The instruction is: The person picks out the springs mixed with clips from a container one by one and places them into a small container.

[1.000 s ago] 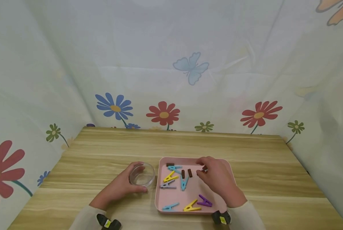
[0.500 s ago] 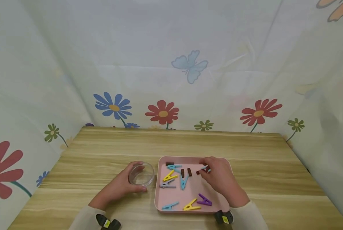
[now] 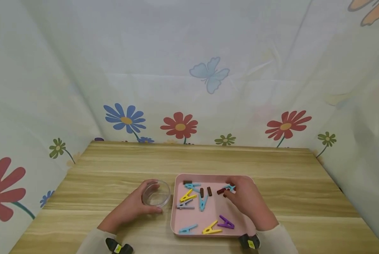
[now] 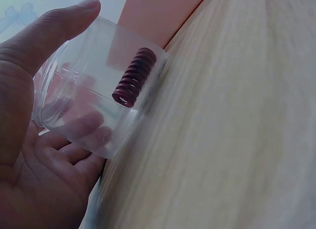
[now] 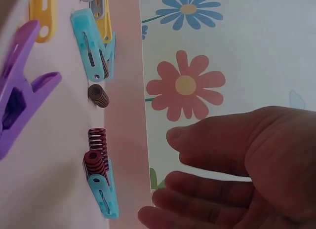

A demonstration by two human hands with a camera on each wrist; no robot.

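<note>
My left hand (image 3: 137,203) holds a clear plastic cup (image 3: 157,202) on the table left of the tray, thumb on one side and fingers round the other. In the left wrist view a dark red coil spring (image 4: 135,77) shows through the cup's wall. Over the back right of the pink tray (image 3: 214,208) is my right hand (image 3: 246,197), fingers loosely bent and apart, nothing between them. Nearest to it lie two dark red springs (image 5: 94,162) and a light blue clothespin (image 5: 102,195); the fingers partly cover these in the head view.
Two brown springs (image 3: 209,191) lie mid-tray; another dark spring (image 3: 187,182) sits at its back left corner. Yellow (image 3: 211,228), purple (image 3: 226,222), grey (image 3: 185,204) and light blue clothespins (image 3: 188,229) are scattered around. A flowered curtain (image 3: 240,106) stands behind the wooden table.
My right hand has shifted a little to the right, uncovering more of the dark red springs and light blue clothespin. The left hand and cup have stayed in place.
</note>
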